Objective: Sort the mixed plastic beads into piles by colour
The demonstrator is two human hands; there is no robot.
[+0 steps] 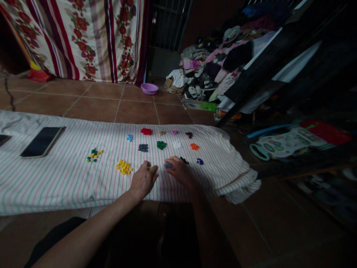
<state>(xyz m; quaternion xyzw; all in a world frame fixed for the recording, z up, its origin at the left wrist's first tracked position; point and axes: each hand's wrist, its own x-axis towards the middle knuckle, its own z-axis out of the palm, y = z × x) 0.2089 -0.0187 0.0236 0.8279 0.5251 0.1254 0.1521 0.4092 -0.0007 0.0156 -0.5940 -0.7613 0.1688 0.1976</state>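
Note:
My left hand (pixel 143 177) rests on the striped cloth with its fingers curled. Small lime-green plastic pieces (pixel 151 168) show between its thumb and fingers. Close by on the right, my right hand (pixel 180 170) closes its thumb and fingers around a small cluster of grey-blue pieces (pixel 168 165). A pile of yellow pieces (pixel 124 167) lies left of my left hand. Beyond the hands sit dark grey pieces (pixel 143 147), green pieces (pixel 161 145) and white pieces (pixel 177 144). Black pieces (pixel 184 160) are partly hidden by my right hand.
Red pieces (pixel 146 131), orange pieces (pixel 194 146), purple pieces (pixel 200 161) and a mixed yellow-green group (pixel 95 155) lie on the striped cloth (pixel 75 178). A phone (pixel 42 142) rests at left. A purple basin (pixel 149 89) and heaped clothes (pixel 206 63) are on the floor beyond.

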